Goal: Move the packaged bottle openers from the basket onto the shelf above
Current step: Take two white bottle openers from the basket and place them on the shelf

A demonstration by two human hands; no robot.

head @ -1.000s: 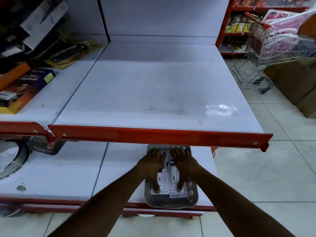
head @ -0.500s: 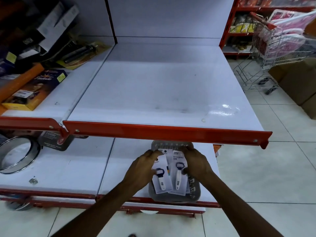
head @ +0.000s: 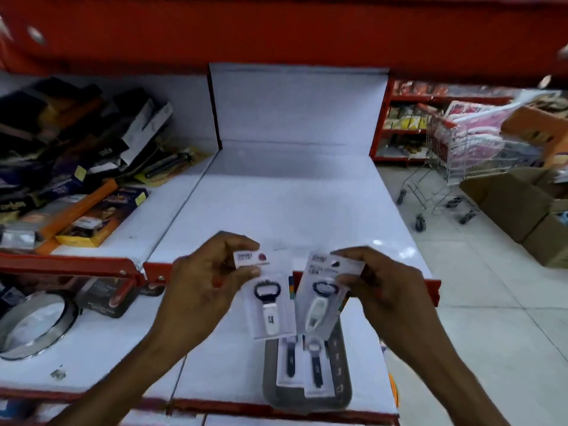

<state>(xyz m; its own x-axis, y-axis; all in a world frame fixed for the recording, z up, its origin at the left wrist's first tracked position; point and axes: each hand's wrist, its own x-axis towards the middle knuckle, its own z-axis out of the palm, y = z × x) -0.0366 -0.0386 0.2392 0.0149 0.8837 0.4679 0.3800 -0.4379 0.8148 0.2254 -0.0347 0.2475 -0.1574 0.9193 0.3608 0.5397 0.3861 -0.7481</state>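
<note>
White shelf (head: 295, 204) above lies bare, ready for 2 packaged openers: left hand (head: 203, 284) pinches one card (head: 267, 296), right hand (head: 384, 287) the other (head: 319, 290), over the basket (head: 344, 392). Best laid flat, side by side, well back from the edge.

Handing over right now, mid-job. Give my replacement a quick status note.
Left hand: holds one packaged opener by its card top.
Right hand: holds a second packaged opener.
Both packs are in the air in front of the white shelf, not set down.
Basket on the lower shelf holds at least two more packs.
Done: none shelved. Left: place these two, then the rest.
</note>
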